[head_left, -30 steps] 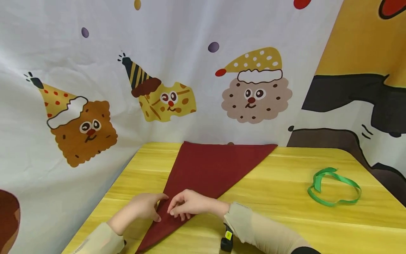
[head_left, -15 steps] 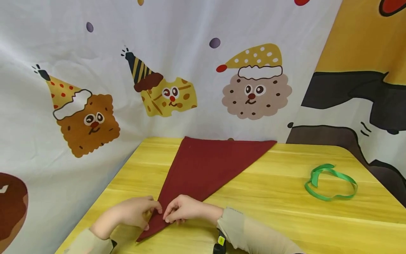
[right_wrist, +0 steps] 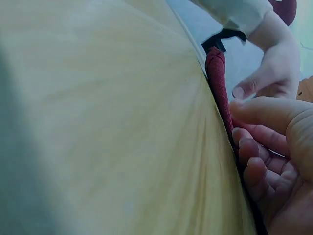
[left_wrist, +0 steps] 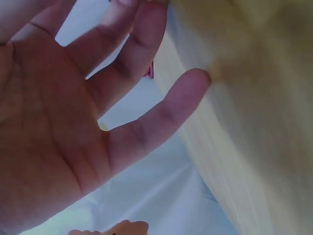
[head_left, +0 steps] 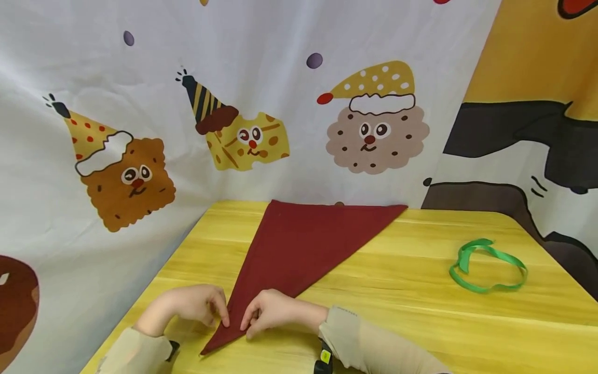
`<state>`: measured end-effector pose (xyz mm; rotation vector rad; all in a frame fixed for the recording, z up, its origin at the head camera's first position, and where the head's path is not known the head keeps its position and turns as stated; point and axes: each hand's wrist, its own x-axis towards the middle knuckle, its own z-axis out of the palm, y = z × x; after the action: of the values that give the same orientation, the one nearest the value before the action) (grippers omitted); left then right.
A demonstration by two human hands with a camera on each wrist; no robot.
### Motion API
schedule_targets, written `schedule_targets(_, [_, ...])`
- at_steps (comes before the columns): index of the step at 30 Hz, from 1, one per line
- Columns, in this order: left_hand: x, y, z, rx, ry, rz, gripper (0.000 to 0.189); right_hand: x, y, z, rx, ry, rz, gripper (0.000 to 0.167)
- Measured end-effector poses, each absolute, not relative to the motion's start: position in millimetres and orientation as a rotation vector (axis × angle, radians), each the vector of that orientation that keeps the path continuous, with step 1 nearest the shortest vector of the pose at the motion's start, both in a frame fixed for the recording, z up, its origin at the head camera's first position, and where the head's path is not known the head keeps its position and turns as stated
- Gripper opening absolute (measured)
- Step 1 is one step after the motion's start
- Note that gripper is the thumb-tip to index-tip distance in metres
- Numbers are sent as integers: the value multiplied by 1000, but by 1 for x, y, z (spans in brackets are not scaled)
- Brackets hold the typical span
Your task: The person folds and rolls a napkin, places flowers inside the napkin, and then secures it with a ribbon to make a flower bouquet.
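Note:
A dark red cloth (head_left: pixel 299 249), shaped like a triangle, lies flat on the wooden table. Its narrow near corner points toward the person. Beside the cloth's left edge is the left hand (head_left: pixel 193 304), its index fingertip on the cloth near that corner. The left palm (left_wrist: pixel 54 117) appears with fingers apart and nothing between them. On the opposite edge, the right hand (head_left: pixel 271 311) rests with bent fingers, thumb and index tips touching the cloth. From the right wrist, the cloth's edge (right_wrist: pixel 218 81) runs beneath the right thumb, with the left hand (right_wrist: pixel 274 73) beyond.
A loop of green ribbon (head_left: pixel 488 265) lies on the right of the yellow wooden table (head_left: pixel 397 280). Behind and left hangs a white curtain (head_left: pixel 299 41) printed with cartoon biscuits and cheese, meeting the table's edges.
Both hands have moved toward the cloth's near corner. The left hand has drawn outward to the left edge, with its index finger now pointing down onto the cloth. The ribbon stays put.

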<state>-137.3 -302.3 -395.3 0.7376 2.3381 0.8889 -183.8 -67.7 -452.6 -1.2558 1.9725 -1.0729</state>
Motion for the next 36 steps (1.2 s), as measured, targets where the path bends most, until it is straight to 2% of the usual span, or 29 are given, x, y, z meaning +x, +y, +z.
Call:
schedule_targets(6, [-155, -310, -397, 867, 2105, 953, 17, -180, -71, -452, -1421, 2097, -941, 10])
schedule_targets(11, [-163, -307, -402, 833, 2014, 971, 17, -176, -70, -456, -1549, 2198, -834, 9])
schedule_targets(17, [-170, -303, -406, 706, 1977, 991, 18, -176, -69, -457, -1529, 2227, -833, 9])
schedule_targets(31, [-179, -289, -400, 654, 2136, 814, 23, -176, -66, -455, -1597, 2310, -814, 3])
schedule_targets(36, [-178, -293, -406, 667, 2078, 878, 21, -176, -66, -459, -1646, 2323, -810, 4])
